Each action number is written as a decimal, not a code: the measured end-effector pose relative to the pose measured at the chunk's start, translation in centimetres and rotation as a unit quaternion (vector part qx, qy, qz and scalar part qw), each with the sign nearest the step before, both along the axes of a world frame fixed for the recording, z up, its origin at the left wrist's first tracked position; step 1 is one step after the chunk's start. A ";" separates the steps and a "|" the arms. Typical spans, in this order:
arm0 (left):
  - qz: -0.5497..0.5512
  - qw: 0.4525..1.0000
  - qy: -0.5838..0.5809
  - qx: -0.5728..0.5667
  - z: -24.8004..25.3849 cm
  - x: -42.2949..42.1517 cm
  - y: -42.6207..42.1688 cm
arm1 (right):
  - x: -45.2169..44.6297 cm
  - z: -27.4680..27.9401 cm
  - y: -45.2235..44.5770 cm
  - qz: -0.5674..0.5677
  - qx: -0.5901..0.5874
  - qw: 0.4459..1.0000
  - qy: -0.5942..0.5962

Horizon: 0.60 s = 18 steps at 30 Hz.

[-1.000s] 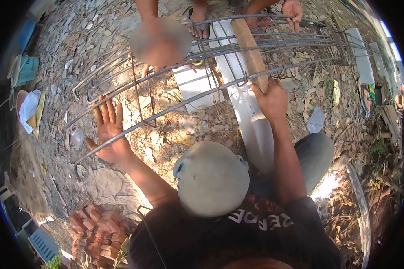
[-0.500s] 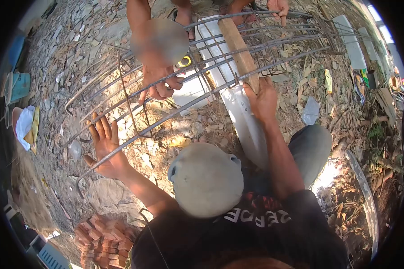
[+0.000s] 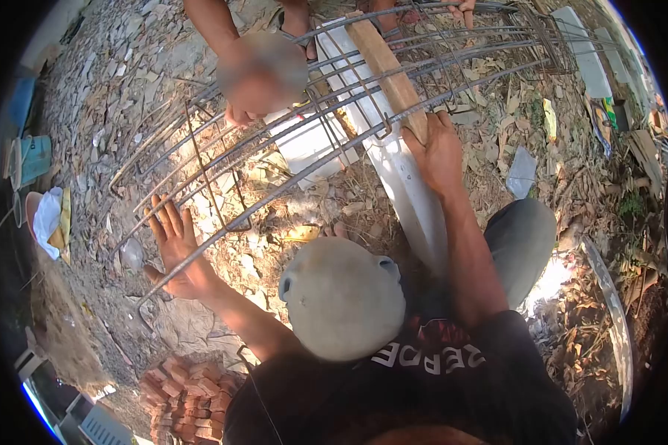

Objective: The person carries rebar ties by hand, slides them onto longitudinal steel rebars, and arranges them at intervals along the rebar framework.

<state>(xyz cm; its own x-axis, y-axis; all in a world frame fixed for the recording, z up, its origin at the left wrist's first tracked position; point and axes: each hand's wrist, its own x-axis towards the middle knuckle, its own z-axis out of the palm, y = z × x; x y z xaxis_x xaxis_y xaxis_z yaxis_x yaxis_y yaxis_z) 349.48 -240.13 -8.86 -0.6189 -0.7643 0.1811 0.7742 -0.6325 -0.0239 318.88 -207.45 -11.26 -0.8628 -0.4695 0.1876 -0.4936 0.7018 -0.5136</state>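
Note:
A long rebar cage (image 3: 297,180) with wire stirrups spans the view from lower left to upper right. My left hand (image 3: 179,256) is spread, palm up, under the left ends of its bars, with the nearest bar crossing the palm. With my right hand (image 3: 438,152) I grip the near end of a wooden batten (image 3: 386,74), which lies across under the bars. Beneath the batten a long whitish board (image 3: 408,193) rests on the ground. A white tile-like slab (image 3: 304,144) is left of it.
Across the cage is a co-worker, whose arm (image 3: 214,28) reaches to the bars; another hand (image 3: 464,11) touches the far bars. Bricks (image 3: 189,397) are piled at the lower left. A teal bucket (image 3: 33,159) stands at the left. Leaves and rubble cover the ground.
The co-worker's hand among the bars came forward, then drew back partly behind the blurred area. The view has shifted slightly. My left hand stays spread under the bars and my right hand stays on the batten.

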 end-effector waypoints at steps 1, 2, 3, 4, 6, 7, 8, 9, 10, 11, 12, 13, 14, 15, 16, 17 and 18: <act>-0.003 1.000 0.007 -0.008 -0.3 -0.1 0.0 | 0.2 0.1 -0.1 -0.009 -0.006 1.000 -0.010; -0.009 1.000 0.017 0.008 -0.5 -0.2 0.0 | 0.2 0.3 -0.5 -0.016 -0.013 1.000 -0.017; -0.010 1.000 0.020 0.021 -0.9 -0.3 0.0 | 0.0 0.4 -0.7 -0.023 -0.021 0.999 -0.023; -0.011 0.999 0.023 0.032 -1.5 -0.2 -0.1 | -0.2 0.6 -0.7 -0.020 -0.006 0.999 -0.037; -0.004 0.997 0.015 0.076 -2.6 0.0 -0.1 | -0.7 1.0 -0.6 -0.018 0.022 0.998 -0.059; -0.004 0.997 0.012 0.080 -2.8 0.1 0.0 | -0.7 1.2 -0.1 -0.013 0.027 0.999 -0.045; -0.004 0.996 0.011 0.085 -2.9 0.1 0.2 | -0.9 1.5 0.5 -0.008 0.033 0.999 -0.029; -0.004 0.996 0.010 0.090 -3.1 0.0 0.4 | -1.0 1.8 1.1 -0.004 0.040 0.999 -0.011; 0.007 0.996 -0.018 0.082 -3.2 0.1 0.5 | -0.8 2.4 1.5 -0.008 0.068 0.997 -0.031; 0.007 0.995 -0.049 0.085 -3.4 0.5 0.3 | -0.5 3.6 1.7 -0.017 0.095 0.994 -0.049; 0.003 0.993 -0.077 0.089 -3.9 0.8 0.0 | -0.3 5.1 2.1 -0.030 0.123 0.990 -0.065; -0.004 0.991 -0.101 0.091 -4.3 0.6 0.1 | 0.0 7.5 2.3 -0.022 0.122 0.988 -0.087; 0.002 0.991 -0.116 0.067 -4.4 0.6 0.7 | 0.6 10.4 2.1 -0.015 0.121 0.986 -0.109; -0.010 0.991 -0.112 0.068 -4.6 1.0 0.6 | 1.3 12.7 2.5 -0.007 0.118 0.984 -0.135; -0.002 0.990 -0.117 0.078 -4.7 1.1 0.8 | 2.0 14.3 3.2 -0.002 0.115 0.985 -0.129; 0.008 0.988 -0.127 0.086 -4.6 1.0 1.2 | 2.6 15.7 4.1 0.003 0.113 0.986 -0.121; 0.022 0.982 -0.159 0.104 -4.5 0.9 1.5 | 3.1 16.6 5.1 0.008 0.112 0.987 -0.112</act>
<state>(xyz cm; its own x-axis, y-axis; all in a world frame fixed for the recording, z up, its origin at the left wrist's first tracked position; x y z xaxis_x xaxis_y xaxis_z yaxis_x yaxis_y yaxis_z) 350.34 -238.62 -13.33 -0.5837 -0.7920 -0.1789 0.7905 -0.6047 0.0975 322.02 -202.31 5.38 -0.8626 -0.4919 -0.1183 -0.3973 0.8033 -0.4436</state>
